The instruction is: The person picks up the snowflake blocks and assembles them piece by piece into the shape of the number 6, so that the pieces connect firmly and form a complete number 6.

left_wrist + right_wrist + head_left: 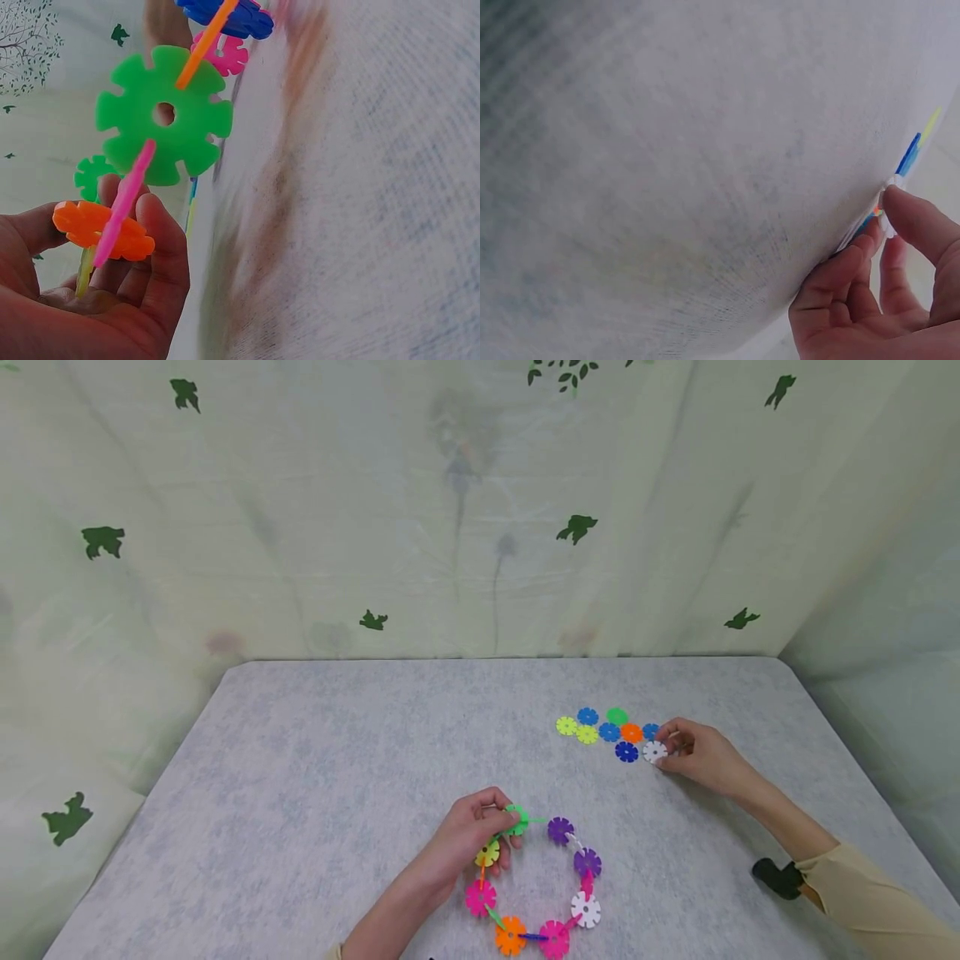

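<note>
My left hand [474, 828] grips a light green notched disc [519, 821] at one end of a chain of interlocking snowflake discs. The chain curves in a ring, through a yellow disc [487, 852], a pink disc [481, 898], an orange disc [511, 936] and a white disc [586, 910], to a purple disc [560, 831] at its other end. A short gap parts the two ends. In the left wrist view a green disc [135, 112] of the chain hangs beyond the fingers. My right hand [708, 758] pinches a loose white snowflake disc [655, 752] between thumb and fingers, close over the table.
Several loose discs lie together left of my right hand, among them a yellow disc [566, 726], an orange disc [632, 733] and a dark blue disc [626, 752]. The grey table [315, 777] meets a pale curtain [315, 527] at its far edge.
</note>
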Demonstrator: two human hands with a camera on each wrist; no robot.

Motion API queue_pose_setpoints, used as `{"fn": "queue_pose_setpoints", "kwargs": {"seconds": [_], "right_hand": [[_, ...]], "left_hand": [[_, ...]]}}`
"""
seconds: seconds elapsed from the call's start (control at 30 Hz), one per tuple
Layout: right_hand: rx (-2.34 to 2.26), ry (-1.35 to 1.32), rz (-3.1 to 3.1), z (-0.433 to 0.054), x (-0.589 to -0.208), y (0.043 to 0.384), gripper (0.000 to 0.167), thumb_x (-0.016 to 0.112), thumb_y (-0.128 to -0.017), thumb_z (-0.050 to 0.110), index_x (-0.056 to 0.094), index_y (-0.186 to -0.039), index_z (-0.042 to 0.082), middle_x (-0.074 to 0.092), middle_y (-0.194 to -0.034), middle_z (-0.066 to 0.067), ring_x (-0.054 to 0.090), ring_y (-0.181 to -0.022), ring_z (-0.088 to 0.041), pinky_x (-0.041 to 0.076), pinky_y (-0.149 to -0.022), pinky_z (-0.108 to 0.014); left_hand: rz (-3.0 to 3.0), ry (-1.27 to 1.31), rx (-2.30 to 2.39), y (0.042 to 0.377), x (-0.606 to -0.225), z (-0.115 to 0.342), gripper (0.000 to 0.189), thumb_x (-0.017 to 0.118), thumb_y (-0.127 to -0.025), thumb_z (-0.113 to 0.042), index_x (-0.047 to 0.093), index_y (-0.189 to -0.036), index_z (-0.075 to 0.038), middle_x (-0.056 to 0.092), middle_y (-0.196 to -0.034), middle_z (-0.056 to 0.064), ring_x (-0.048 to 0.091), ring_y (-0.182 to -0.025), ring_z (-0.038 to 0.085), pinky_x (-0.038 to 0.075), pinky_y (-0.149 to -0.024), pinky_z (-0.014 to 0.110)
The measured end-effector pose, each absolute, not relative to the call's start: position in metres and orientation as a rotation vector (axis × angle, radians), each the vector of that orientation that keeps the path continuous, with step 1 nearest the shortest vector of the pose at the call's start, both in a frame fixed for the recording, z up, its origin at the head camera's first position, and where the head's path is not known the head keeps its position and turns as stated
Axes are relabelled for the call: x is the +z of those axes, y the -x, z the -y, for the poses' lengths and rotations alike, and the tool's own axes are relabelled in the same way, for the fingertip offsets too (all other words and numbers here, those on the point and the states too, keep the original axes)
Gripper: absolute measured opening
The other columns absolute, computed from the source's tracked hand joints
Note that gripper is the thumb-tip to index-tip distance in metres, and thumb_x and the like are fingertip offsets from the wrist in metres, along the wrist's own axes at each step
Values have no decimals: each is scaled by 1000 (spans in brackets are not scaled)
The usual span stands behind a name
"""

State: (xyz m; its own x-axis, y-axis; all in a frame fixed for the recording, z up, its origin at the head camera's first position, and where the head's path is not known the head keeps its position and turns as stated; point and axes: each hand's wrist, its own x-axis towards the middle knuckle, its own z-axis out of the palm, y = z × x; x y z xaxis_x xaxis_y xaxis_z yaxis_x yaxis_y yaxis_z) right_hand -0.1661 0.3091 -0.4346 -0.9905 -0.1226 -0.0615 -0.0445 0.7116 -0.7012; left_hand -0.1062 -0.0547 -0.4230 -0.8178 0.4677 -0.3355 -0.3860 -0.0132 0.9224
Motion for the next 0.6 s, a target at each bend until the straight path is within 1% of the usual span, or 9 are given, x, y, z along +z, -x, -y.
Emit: {"fn": "queue_pose_setpoints", "kwargs": {"seconds": [0.4, 0.6], "right_hand": [[-1187, 125, -2782, -311, -435, 165, 26, 73, -86, 5, 60, -107, 0, 60, -88, -9, 54, -79, -23, 48, -64, -27], [-1208, 122, -2761, -312, -433, 163, 24, 71, -87, 4, 60, -109, 0, 60, -88, -9, 54, -80, -24, 49, -64, -27]], "left_hand": [[-1674, -86, 1888, 106, -422, 55, 20, 64, -94, -20, 52, -90, -5, 67, -76, 9, 53, -50, 13, 48, -47, 24], [-1672, -96, 1894, 106, -421, 56, 20, 64, -94, -20, 52, -91, -5, 67, -76, 9, 54, -50, 14, 48, -48, 24]]}}
